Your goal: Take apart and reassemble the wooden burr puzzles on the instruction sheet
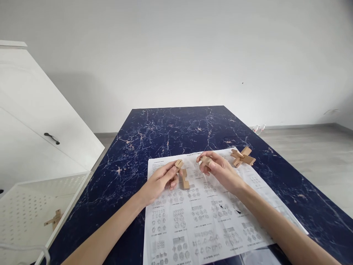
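Over the printed sheet [204, 221], my left hand [160, 182] grips a small light wooden puzzle piece [179, 164] between thumb and fingers. A second, notched wooden piece [184, 180] is just right of those fingers; whether they touch it I cannot tell. My right hand [219, 169] is closed around another short wooden puzzle piece [205, 160], its end showing between the fingertips. To the right of that hand, an interlocked wooden puzzle [242, 157] of crossed pieces rests at the sheet's upper right corner. Rows of small diagrams cover the sheet.
The dark blue marbled table [176, 129] reaches forward toward the white wall [176, 55]. At the left stand a white cabinet [35, 106] and a white perforated bin [24, 206] with a wooden puzzle [54, 220] in it. A white cable [24, 247] crosses the lower left.
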Motion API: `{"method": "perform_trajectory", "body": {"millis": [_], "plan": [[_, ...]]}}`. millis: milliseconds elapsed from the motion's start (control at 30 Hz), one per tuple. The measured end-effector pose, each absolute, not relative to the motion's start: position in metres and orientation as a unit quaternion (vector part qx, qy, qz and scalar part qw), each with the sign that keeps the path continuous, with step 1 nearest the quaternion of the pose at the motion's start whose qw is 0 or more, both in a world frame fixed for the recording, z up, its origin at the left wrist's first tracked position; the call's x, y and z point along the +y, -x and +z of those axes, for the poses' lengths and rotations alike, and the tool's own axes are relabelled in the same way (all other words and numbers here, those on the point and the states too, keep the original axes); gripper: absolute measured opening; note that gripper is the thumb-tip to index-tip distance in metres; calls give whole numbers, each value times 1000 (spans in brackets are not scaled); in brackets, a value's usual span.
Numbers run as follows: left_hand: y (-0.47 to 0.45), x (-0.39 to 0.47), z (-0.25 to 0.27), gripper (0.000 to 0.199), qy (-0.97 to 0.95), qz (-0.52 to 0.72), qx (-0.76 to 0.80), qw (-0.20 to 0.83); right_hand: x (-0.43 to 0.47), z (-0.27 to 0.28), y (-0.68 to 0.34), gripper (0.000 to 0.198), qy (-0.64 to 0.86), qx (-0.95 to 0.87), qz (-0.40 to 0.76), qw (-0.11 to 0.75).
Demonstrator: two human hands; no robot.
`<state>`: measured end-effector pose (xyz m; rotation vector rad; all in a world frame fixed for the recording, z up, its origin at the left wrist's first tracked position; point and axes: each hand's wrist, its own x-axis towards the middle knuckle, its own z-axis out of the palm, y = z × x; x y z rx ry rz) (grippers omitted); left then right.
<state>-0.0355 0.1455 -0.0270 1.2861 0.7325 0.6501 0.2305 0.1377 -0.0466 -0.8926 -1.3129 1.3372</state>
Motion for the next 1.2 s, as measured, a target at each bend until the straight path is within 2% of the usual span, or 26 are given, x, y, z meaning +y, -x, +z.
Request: {"method": "perform_trajectory", "body": {"millis": [167, 333, 500, 800, 933, 1200], "plan": [[36, 148, -21, 32, -504, 321, 319, 736, 137, -45, -232, 47, 350, -525, 605, 486], [34, 145, -22, 39, -532, 288, 314, 731, 135, -46, -231, 50, 377, -521, 620, 449], [31, 140, -24, 46, -580, 254, 321, 704, 130, -41, -227, 36, 367, -492, 638, 465], [33, 144, -29, 54, -529, 304, 381, 695, 126, -38, -224, 50, 395, -488, 627, 462], [32, 145, -28, 45, -468, 325, 343, 747, 124, -36, -221, 46, 389, -483, 634, 463], [27, 136, -29, 49, -487, 260, 306, 776, 125, -40, -221, 46, 348, -474, 669, 454]]}}
